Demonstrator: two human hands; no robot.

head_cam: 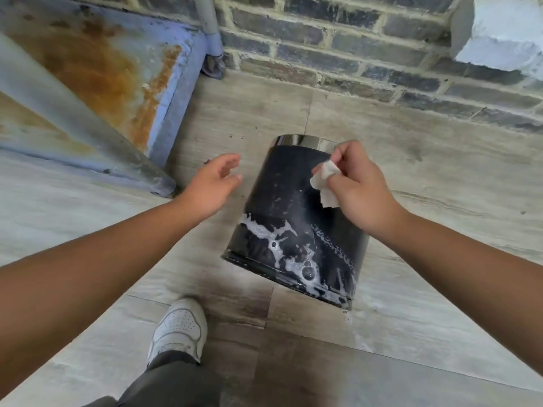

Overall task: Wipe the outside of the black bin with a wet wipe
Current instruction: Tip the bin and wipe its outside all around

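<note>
Hands at the black bin: right one pinches the wipe, left one open

Right hand (pixel 357 188) has its fingers closed around a crumpled wet wipe (pixel 325 183), pressing it to the upper right side of the black bin (pixel 282 201). Left hand (pixel 213 183) hovers open just left of the bin, fingers spread, holding nothing. That bin lies tilted on the floor (pixel 411 160), near a brick wall (pixel 352 48) on the far side, soapy foam (pixel 282 254) streaking its near end. One white shoe (pixel 177 327) stands nearer, to the left

Brick wall (pixel 352 54) across top of frame; rusty blue metal frame (pixel 117 69) upper left w/ grey pipe (pixel 210 22); white sneaker (pixel 179 327) bottom centre on wood-look floor (pixel 411 318).
</note>
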